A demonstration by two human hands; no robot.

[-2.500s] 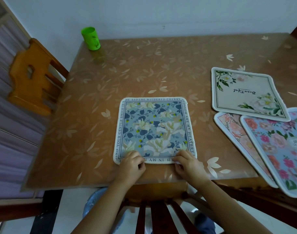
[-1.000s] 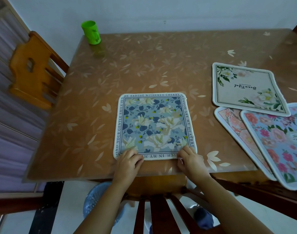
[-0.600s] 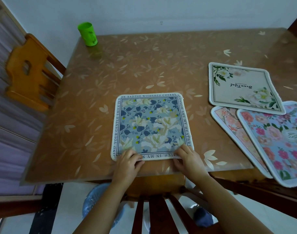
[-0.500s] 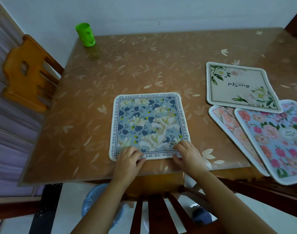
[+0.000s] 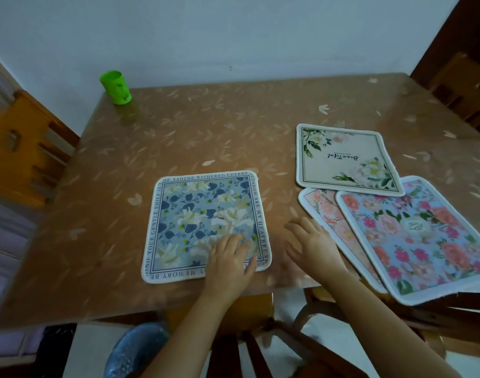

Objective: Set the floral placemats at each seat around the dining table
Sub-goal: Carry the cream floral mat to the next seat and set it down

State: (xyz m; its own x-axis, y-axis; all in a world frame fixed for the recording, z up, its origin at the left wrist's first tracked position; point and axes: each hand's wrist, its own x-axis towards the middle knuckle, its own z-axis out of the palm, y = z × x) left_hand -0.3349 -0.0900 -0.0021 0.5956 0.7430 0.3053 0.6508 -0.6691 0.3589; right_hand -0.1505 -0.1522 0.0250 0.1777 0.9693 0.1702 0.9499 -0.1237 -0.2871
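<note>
One blue floral placemat [image 5: 206,227] looks set, left hand [image 5: 228,259] flat on it, fingers relaxed. Right of it, cream placemat [image 5: 342,159], peach placemat [image 5: 322,211] and rose placemat [image 5: 413,236] await seats; right hand [image 5: 312,242] nearby, fingers spread.

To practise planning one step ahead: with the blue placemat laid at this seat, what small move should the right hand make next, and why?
Probably reach for the cream placemat and lift it. The blue placemat lies flat under the left hand, the right hand is open and free, and the cream one overlaps both the peach placemat and the rose placemat.
</note>
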